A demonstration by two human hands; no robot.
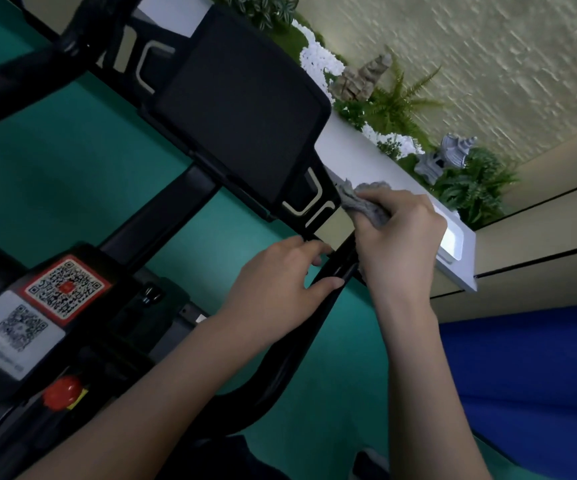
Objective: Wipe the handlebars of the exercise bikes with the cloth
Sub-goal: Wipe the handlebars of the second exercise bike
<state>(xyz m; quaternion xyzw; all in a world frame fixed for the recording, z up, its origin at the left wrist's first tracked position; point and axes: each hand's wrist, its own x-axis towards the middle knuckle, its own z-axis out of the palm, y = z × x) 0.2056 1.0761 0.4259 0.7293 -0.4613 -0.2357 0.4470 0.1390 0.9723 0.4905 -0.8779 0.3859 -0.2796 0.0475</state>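
Note:
A black exercise bike fills the left and middle of the tilted head view. Its curved right handlebar (290, 362) runs from the lower middle up toward the dark console screen (242, 112). My left hand (280, 289) grips this handlebar just below the console bracket, thumb across the bar. My right hand (398, 244) is closed on a crumpled grey cloth (363, 202) and presses it against the upper end of the handlebar, next to the bracket. Part of the cloth is hidden under my fingers.
A white planter ledge (384, 164) with ferns, white pebbles and small stone figures runs behind the bike along a textured wall. QR-code stickers (62, 289) and a red knob (63, 393) sit on the bike frame. Green floor below; a blue mat (529, 375) at right.

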